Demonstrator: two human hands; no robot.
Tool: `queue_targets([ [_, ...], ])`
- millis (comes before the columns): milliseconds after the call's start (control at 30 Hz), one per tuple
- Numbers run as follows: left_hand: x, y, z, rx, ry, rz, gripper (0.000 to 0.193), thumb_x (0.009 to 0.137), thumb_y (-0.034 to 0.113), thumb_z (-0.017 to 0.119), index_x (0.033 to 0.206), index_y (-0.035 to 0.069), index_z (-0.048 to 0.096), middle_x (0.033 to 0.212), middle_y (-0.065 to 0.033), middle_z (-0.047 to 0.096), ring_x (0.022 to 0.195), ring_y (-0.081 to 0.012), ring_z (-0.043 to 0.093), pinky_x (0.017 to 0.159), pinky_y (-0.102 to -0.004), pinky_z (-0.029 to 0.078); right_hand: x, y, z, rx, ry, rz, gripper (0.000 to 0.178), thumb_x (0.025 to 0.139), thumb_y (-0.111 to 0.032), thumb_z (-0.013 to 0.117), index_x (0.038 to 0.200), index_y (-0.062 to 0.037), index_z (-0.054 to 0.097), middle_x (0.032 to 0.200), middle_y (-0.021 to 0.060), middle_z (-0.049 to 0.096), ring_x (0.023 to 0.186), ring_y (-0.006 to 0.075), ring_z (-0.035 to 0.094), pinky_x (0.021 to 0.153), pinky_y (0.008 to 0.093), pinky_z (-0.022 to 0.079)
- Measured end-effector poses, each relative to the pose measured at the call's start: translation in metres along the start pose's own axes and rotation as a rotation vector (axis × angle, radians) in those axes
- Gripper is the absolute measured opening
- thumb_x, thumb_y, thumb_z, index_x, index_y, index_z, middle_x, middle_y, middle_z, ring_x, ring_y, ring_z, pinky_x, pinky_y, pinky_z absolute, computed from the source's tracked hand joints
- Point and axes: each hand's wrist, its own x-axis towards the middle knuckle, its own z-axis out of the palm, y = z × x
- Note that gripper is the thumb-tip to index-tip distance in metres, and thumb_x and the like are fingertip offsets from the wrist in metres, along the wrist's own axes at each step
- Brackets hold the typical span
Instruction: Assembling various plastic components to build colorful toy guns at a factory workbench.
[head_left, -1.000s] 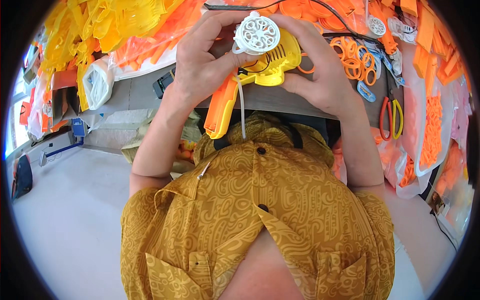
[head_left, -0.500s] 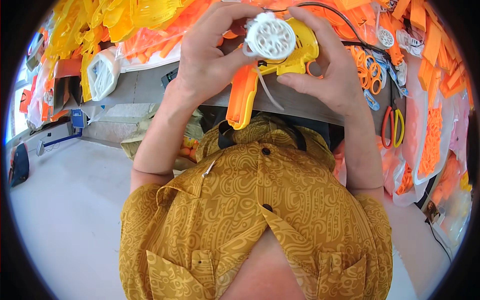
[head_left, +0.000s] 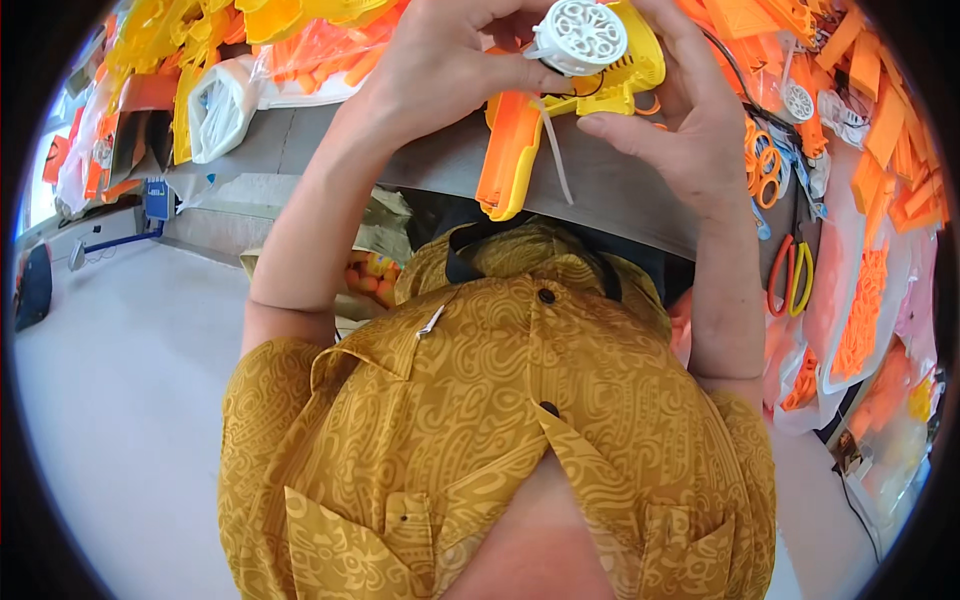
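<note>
Over the table (head_left: 430,165), left grip (head_left: 440,75) holds white disc (head_left: 583,38); right grip (head_left: 700,135) curls around yellow shell (head_left: 643,65).

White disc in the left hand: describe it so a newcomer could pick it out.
Above the grey table, find the left hand. It holds the white disc, partly covering a yellow shell. Unlike the similar disc on the right, it is held.

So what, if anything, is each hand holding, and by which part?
Left hand: white openwork disc, by its left side. Right hand: yellow casing, around its rounded end.
</note>
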Motion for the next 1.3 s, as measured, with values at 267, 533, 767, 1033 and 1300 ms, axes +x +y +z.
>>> queue_targets([
  [267, 0.008, -0.007, -0.009, 0.078, -0.022, 0.002, 0.034, 0.063, 0.007, 0.073, 0.093, 0.002, 0.06, 0.08, -0.0025, 0.055, 0.072, -0.0101, 0.05, 0.064, -0.0221, 0.04, 0.009, -0.001, 0.005, 0.265, 0.01, 0.057, 0.085, 0.06, 0.004, 0.072, 0.129, 0.003, 0.023, 0.125, 0.0128, 0.037, 0.115, 0.0192, 0.039, 0.095, 0.0307, 0.035],
  [533, 0.011, -0.012, -0.011, 0.017, -0.067, 0.037, 0.034, 0.061, 0.006, 0.074, 0.092, 0.002, 0.061, 0.078, -0.0022, 0.054, 0.069, -0.0095, 0.05, 0.061, -0.022, 0.041, 0.012, 0.002, 0.007, 0.358, 0.033, 0.078, 0.087, 0.058, 0.006, 0.073, 0.129, 0.0049, 0.022, 0.127, 0.0146, 0.034, 0.117, 0.0215, 0.038, 0.096, 0.032, 0.034],
  [767, 0.008, -0.014, -0.006, 0.026, -0.032, 0.016, 0.036, 0.062, 0.007, 0.074, 0.095, 0.002, 0.06, 0.075, -0.0015, 0.053, 0.066, -0.0086, 0.049, 0.058, -0.0218, 0.039, 0.01, 0.001, 0.007, 0.331, 0.051, 0.08, 0.087, 0.058, 0.006, 0.073, 0.128, 0.0052, 0.021, 0.126, 0.0159, 0.035, 0.116, 0.0217, 0.038, 0.096, 0.0319, 0.034],
  [1033, 0.001, -0.004, -0.002, -0.027, -0.025, 0.026, 0.042, 0.064, 0.005, 0.071, 0.103, 0.003, 0.058, 0.078, -0.0034, 0.054, 0.07, -0.011, 0.051, 0.061, -0.0232, 0.041, 0.002, 0.003, 0.008, 0.295, 0.068, 0.111, 0.086, 0.06, 0.003, 0.074, 0.128, 0.0044, 0.021, 0.123, 0.0154, 0.038, 0.114, 0.0216, 0.04, 0.095, 0.0324, 0.035],
  [1300, -0.01, -0.01, -0.001, 0.272, -0.012, 0.192, 0.035, 0.06, 0.0, 0.067, 0.094, -0.002, 0.06, 0.081, -0.0033, 0.053, 0.076, -0.0124, 0.051, 0.066, -0.0228, 0.043, -0.011, 0.007, 0.021, 0.328, 0.109, 0.004, 0.088, 0.062, 0.0, 0.073, 0.13, 0.0026, 0.017, 0.125, 0.0169, 0.035, 0.117, 0.0228, 0.037, 0.097, 0.0345, 0.032],
])
